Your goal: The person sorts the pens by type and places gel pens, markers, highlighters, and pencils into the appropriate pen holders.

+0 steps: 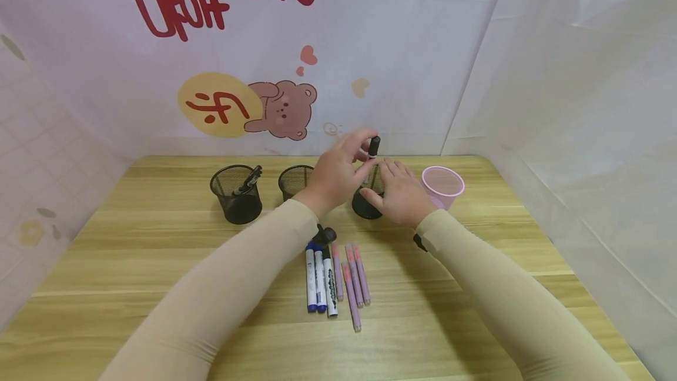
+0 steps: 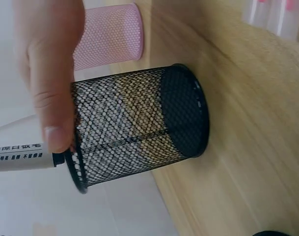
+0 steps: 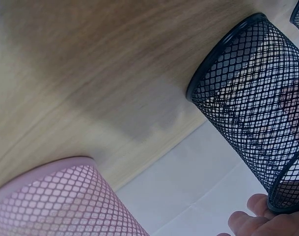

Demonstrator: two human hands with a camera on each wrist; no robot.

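A black-capped marker (image 1: 372, 149) stands nearly upright just above the middle of the head view, pinched near its cap by the fingertips of the left hand (image 1: 338, 170). Its lower end dips into a black mesh cup (image 1: 368, 196) on the worktop (image 1: 132, 240). In the left wrist view the marker's white printed barrel (image 2: 19, 156) enters from the left edge and meets the rim of the mesh cup (image 2: 134, 130), with a finger (image 2: 51, 73) curled over it from above.

The right hand (image 1: 403, 191) lies against the right side of that cup, fingers fairly straight and spread, steadying it rather than clasping it. In the right wrist view only its fingertips (image 3: 252, 221) show at the lower right, touching the cup's rim (image 3: 286, 194).

Just right of this cup, near the right hand, stands a pink mesh cup (image 1: 443, 186). To the left, centre-left of the head view, stand two more black mesh cups: a near one (image 1: 295, 181), partly behind the left hand, and a farther one (image 1: 236, 194) with a dark marker leaning inside.

Lower in the frame, between the two sleeved forearms, a row of pens lies on the worktop: two blue markers (image 1: 315, 280), a white marker with black print (image 1: 330, 284), and several pink pens (image 1: 353, 284) beside them.
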